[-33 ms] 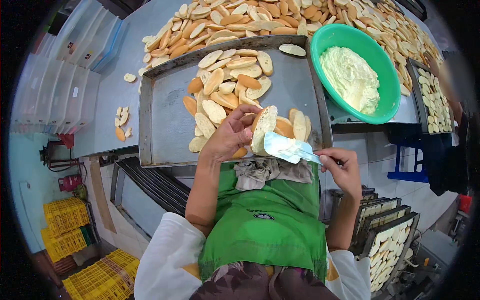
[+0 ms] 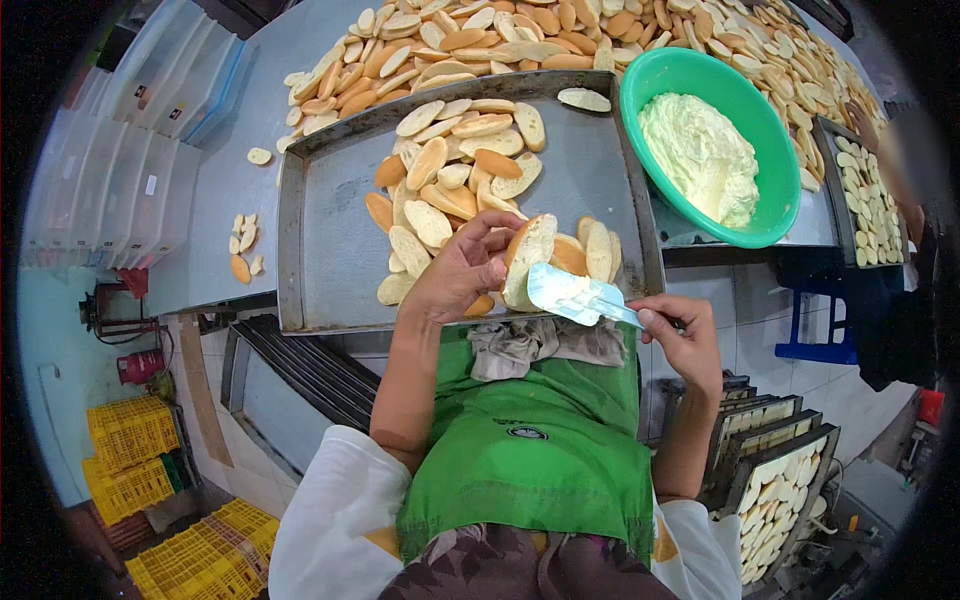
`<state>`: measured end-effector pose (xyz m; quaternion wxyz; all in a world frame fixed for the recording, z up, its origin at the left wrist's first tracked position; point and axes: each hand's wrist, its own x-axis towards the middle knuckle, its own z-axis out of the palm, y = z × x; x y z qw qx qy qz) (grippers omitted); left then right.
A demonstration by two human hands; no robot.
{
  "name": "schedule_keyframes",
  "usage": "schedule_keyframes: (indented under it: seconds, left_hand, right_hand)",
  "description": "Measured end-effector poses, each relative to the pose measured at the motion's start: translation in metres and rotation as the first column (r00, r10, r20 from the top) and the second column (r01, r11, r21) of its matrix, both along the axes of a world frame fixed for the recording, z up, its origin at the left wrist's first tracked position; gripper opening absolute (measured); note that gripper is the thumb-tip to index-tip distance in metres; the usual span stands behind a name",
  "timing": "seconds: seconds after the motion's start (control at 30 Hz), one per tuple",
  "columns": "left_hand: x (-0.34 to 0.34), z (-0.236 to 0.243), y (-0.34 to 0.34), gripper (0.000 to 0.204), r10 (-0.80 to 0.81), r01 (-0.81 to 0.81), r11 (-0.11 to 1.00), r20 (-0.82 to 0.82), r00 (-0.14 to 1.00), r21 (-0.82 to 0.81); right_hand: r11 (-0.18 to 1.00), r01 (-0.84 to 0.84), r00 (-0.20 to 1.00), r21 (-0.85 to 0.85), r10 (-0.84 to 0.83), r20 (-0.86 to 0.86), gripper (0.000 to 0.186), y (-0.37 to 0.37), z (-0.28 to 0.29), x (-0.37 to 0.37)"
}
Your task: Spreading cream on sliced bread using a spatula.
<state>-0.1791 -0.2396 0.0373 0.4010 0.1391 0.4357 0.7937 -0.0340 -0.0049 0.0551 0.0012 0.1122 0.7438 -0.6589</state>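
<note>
My left hand (image 2: pixel 460 272) is closed on a slice of bread (image 2: pixel 530 250), held upright with its pale cut face to the right. A light blue spatula (image 2: pixel 568 296) lies against the lower part of that cut face, pale cream smeared on its blade. My right hand (image 2: pixel 686 335) grips the spatula by its handle. Beneath and beyond both hands is a large metal tray (image 2: pixel 335 230) with many bread slices (image 2: pixel 430 222) in it. At its right stands a green basin (image 2: pixel 775 215) holding a mound of pale yellow cream (image 2: pixel 700 160).
A big heap of bread slices (image 2: pixel 560 30) covers the table's far side. Clear plastic boxes (image 2: pixel 110 190) stand at the left. Another person's arm (image 2: pixel 905 170) is beside a filled tray (image 2: pixel 850 200) at the right. Trays of slices (image 2: pixel 780 490) stand on edge below, right; yellow crates (image 2: pixel 130 430) lower left.
</note>
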Motion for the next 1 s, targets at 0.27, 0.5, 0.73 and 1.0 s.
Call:
schedule_keyframes:
  seconds: [0.27, 0.5, 0.73, 1.0]
  left_hand:
    - [-0.011, 0.012, -0.003, 0.046, -0.198, 0.162, 0.949, -0.113, 0.974, -0.271]
    - [-0.013, 0.015, 0.002, 0.039, -0.085, 0.061, 0.85, -0.022, 0.996, -0.523]
    - [-0.003, -0.004, -0.004, 0.038, 0.076, -0.039, 0.976, 0.164, 0.984, -0.216]
    - [0.0, -0.011, -0.001, 0.047, -0.034, 0.035, 0.999, 0.202, 0.979, 0.001]
  right_hand:
    - [0.941, 0.048, 0.985, 0.335, 0.011, -0.171, 0.012, 0.0, 0.003, -0.005]
    - [0.793, 0.163, 0.924, 0.587, 0.085, -0.372, 0.016, -0.012, -0.016, -0.013]
    - [0.934, 0.269, 0.949, 0.235, -0.215, -0.232, 0.019, -0.014, -0.031, -0.014]
    - [0.615, 0.431, 0.861, 0.66, -0.061, -0.505, 0.042, -0.02, -0.03, -0.024]
